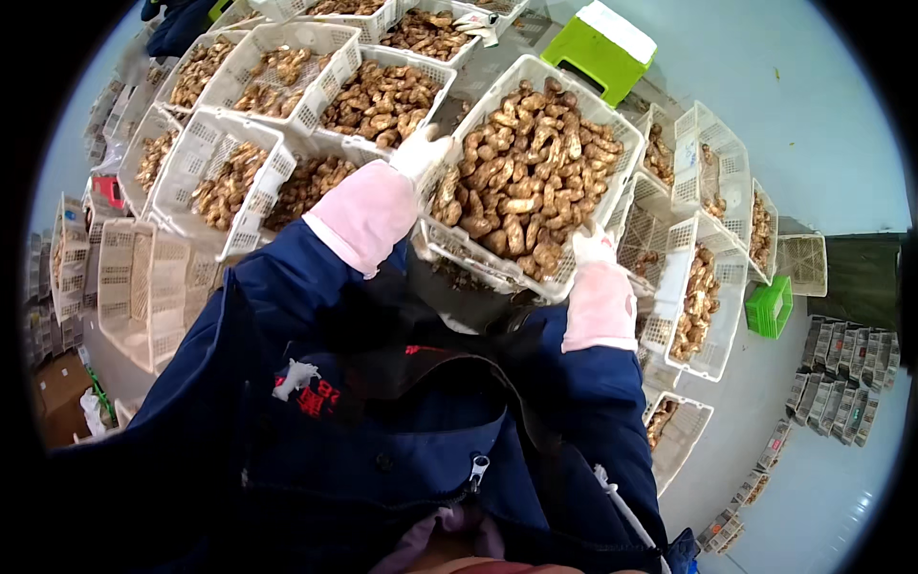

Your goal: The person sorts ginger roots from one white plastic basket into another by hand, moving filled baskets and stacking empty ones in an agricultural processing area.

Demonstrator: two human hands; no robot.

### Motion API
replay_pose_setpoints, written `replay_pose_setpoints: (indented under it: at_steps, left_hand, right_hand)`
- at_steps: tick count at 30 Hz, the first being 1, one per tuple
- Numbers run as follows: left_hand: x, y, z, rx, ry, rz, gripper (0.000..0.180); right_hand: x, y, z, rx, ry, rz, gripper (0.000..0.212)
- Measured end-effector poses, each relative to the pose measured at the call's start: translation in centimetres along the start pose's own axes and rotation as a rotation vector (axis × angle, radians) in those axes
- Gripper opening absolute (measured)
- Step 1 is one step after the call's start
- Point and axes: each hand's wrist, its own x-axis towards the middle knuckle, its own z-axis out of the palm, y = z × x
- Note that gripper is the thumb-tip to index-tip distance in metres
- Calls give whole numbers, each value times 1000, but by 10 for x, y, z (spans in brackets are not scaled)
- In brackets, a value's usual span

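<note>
A white plastic crate [528, 69] heaped with brown-capped, pale-stemmed mushrooms [535, 172] is in front of me. My left hand [423, 153], in a white glove with a pink sleeve cuff, is closed on the crate's left rim. At the near right side, my right hand [593, 247], gloved the same way, grips the rim beside the mushrooms. Parts of the fingers on both hands are hidden by the crate edge. Beneath its near side another white crate [459, 251] shows in part.
White crates of mushrooms [225, 182] stand stacked to the left and behind. More crates [703, 297] line the right side. A bright green stool [598, 53] with a white top is at the back. Green baskets [768, 306] sit on the floor farther right.
</note>
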Motion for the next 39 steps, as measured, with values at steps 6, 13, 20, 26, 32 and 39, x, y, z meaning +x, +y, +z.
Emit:
replay_pose_setpoints:
  at_steps: [6,13,20,26,32,39]
  left_hand:
    - [-154,14,5,-363,-35,144,39]
    - [-210,73,-10,-414,-179,295,45]
    - [-154,80,-4,-703,-378,209,41]
    - [-104,5,-10,-715,-105,-189,40]
    - [-98,8,7,-579,-169,-12,37]
    - [-95,9,7,-354,-263,-116,37]
  right_hand:
    - [-94,-41,-17,354,95,-403,36]
    - [-203,-53,-1,400,-121,-560,34]
    - [-197,-53,10,282,-109,-548,37]
    - [-148,-46,29,346,-36,-382,48]
    - [-80,-95,26,-317,-371,-98,71]
    - [-64,-114,9,-185,-495,-11,67]
